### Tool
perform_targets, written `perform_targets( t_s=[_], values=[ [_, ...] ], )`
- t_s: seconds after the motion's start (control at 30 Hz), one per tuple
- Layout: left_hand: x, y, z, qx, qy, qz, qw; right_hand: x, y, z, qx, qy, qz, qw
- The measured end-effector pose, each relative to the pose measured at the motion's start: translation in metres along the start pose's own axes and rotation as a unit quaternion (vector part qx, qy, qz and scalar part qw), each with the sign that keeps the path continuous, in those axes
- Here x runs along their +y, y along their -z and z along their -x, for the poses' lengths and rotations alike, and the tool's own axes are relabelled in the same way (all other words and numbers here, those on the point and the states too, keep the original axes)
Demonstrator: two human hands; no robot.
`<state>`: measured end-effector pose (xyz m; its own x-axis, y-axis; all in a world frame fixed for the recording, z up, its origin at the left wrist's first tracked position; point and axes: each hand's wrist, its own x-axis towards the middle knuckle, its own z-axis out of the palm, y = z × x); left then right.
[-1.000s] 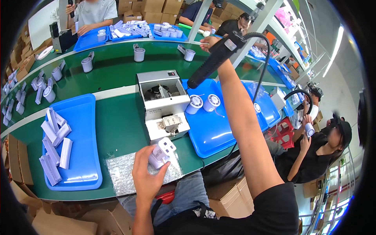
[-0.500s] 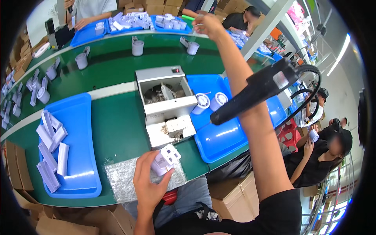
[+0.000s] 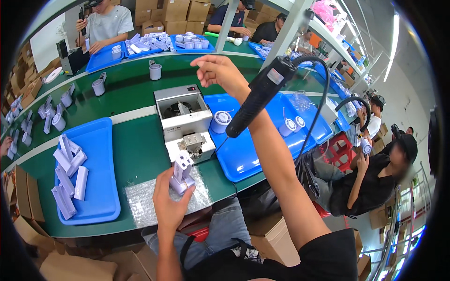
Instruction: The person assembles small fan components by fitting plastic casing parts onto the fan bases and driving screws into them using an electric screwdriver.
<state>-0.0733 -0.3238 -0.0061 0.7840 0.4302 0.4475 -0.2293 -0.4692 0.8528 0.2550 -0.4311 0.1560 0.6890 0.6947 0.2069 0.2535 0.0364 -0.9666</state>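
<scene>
My left hand [image 3: 169, 196] grips a pale lavender plastic part [image 3: 180, 181] above a sheet of bubble wrap [image 3: 140, 199]. Its fingers and thumb close round the part's lower end, while a white end with dark square holes points up. Beyond it stands a metal screw feeder box [image 3: 183, 114] with an open hopper. My right hand [image 3: 218, 77] is raised over the green conveyor belt, fingers loosely bent and apart, with nothing visible in them. A black electric screwdriver [image 3: 255, 100] hangs in front of my right forearm, its bit beside the feeder.
At left, a blue tray [image 3: 115, 187] holds several long lavender pieces. Another blue tray [image 3: 243, 173] with round cups [image 3: 220, 122] lies right of the feeder. Several cup-and-arm parts [image 3: 155, 71] sit on the belt. Co-workers occupy the far side and the right.
My right hand has drawn back from the far side of the belt toward the feeder. In my left hand, the part has been tipped more upright. The view has shifted.
</scene>
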Motion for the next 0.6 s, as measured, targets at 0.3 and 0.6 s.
perform_targets(
  t_s=[0.3, 0.6],
  values=[
    [0.002, -0.001, 0.005, -0.006, -0.020, -0.002, 1.000, 0.010, 0.000, 0.077, -0.018, -0.018, -0.174, 0.984],
    [-0.001, -0.002, 0.006, -0.008, 0.009, -0.011, 1.000, 0.003, -0.012, 0.117, -0.004, 0.092, -0.224, 0.970]
  ],
)
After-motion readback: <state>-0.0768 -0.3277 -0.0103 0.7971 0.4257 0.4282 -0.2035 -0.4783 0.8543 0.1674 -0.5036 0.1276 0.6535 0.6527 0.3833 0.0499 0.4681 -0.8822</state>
